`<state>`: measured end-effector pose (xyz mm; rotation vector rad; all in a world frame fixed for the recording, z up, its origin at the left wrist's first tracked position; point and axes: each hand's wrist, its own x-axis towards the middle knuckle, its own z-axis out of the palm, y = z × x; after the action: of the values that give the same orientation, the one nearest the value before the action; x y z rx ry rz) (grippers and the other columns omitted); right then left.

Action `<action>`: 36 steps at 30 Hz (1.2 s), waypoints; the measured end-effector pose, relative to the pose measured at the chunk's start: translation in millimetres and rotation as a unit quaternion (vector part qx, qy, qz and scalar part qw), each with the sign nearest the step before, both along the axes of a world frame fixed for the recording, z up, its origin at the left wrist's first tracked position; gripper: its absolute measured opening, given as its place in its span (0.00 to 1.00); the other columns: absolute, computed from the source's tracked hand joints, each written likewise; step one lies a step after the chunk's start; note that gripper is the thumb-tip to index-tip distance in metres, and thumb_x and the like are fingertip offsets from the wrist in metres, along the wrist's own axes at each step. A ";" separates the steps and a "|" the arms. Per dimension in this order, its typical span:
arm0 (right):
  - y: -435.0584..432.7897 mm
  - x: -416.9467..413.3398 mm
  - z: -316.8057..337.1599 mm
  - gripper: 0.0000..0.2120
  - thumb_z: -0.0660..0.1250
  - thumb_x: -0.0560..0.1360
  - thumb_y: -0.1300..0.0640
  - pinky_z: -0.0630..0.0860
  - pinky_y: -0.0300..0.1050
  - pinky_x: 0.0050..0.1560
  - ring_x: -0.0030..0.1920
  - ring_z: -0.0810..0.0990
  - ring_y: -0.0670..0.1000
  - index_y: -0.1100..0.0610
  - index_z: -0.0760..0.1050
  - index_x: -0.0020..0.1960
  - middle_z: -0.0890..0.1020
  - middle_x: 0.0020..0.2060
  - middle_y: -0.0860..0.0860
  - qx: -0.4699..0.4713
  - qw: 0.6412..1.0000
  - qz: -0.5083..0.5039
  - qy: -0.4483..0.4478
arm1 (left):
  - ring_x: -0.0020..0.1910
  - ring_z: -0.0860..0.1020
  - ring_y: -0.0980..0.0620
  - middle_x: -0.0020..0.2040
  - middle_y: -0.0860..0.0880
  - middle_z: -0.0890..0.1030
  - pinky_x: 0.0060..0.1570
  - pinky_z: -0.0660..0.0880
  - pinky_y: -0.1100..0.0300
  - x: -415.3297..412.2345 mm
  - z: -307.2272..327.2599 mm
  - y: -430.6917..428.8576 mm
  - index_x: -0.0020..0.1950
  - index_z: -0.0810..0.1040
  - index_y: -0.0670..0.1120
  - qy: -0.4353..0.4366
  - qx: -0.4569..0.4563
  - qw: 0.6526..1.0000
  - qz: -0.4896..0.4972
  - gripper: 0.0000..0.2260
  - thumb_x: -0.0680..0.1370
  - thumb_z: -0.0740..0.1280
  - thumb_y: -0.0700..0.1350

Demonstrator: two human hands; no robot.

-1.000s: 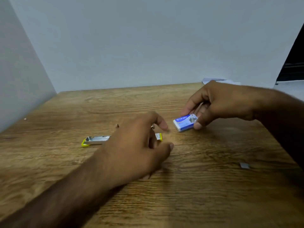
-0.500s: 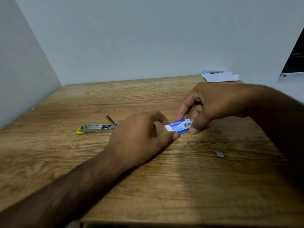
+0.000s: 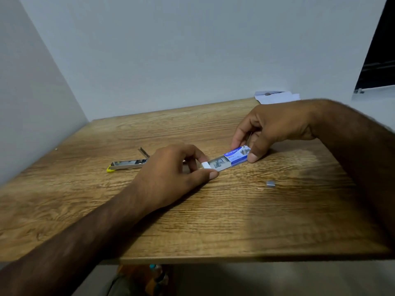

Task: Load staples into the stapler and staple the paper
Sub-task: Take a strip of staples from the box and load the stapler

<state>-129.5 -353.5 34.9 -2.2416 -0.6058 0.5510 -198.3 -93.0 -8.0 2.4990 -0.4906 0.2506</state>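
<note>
On the wooden table (image 3: pixel 213 221), the blue staple box (image 3: pixel 236 159) is being held by the right hand (image 3: pixel 275 127), thumb and fingers (image 3: pixel 238 137) clamped on its sleeve. Its white tray (image 3: pixel 215 164), partly out, is being pinched by the left hand (image 3: pixel 171 174). The open stapler (image 3: pixel 128 164) is being partly hidden by it.

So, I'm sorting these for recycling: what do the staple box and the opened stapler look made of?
The staple box looks like thin cardboard: matte printed blue sleeve over a white tray. The stapler looks like bare metal, silvery and reflective along its channel; its yellow tip is probably plastic.
</note>
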 end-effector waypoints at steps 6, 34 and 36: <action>-1.5 -10.0 8.5 0.22 0.81 0.67 0.60 0.73 0.35 0.37 0.31 0.78 0.32 0.47 0.83 0.59 0.85 0.37 0.35 -0.052 0.995 -0.018 -0.089 | 0.24 0.72 0.69 0.36 0.59 0.83 0.28 0.66 0.72 6.1 -2.3 0.5 0.45 0.86 0.57 -0.007 -0.063 0.997 -0.032 0.11 0.67 0.81 0.57; 53.1 -14.5 0.7 0.01 0.73 0.75 0.48 0.75 0.36 0.42 0.46 0.80 0.45 0.41 0.82 0.45 0.81 0.46 0.38 -0.134 0.977 0.065 -0.153 | 0.40 0.78 0.63 0.36 0.59 0.82 0.39 0.72 0.68 23.5 5.0 13.7 0.51 0.85 0.58 0.054 -0.006 0.993 -0.105 0.14 0.71 0.75 0.63; 49.7 -16.4 -1.5 0.02 0.71 0.76 0.49 0.73 0.35 0.43 0.46 0.80 0.44 0.42 0.81 0.45 0.80 0.46 0.39 -0.147 0.975 0.060 -0.153 | 0.41 0.77 0.64 0.37 0.60 0.81 0.39 0.69 0.70 22.6 7.1 12.5 0.53 0.85 0.58 0.063 -0.004 0.991 -0.119 0.14 0.72 0.74 0.62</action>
<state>-145.9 -303.8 33.4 -2.6093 -0.8673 0.3733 -175.7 -80.5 -0.9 2.4026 -0.7249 0.0017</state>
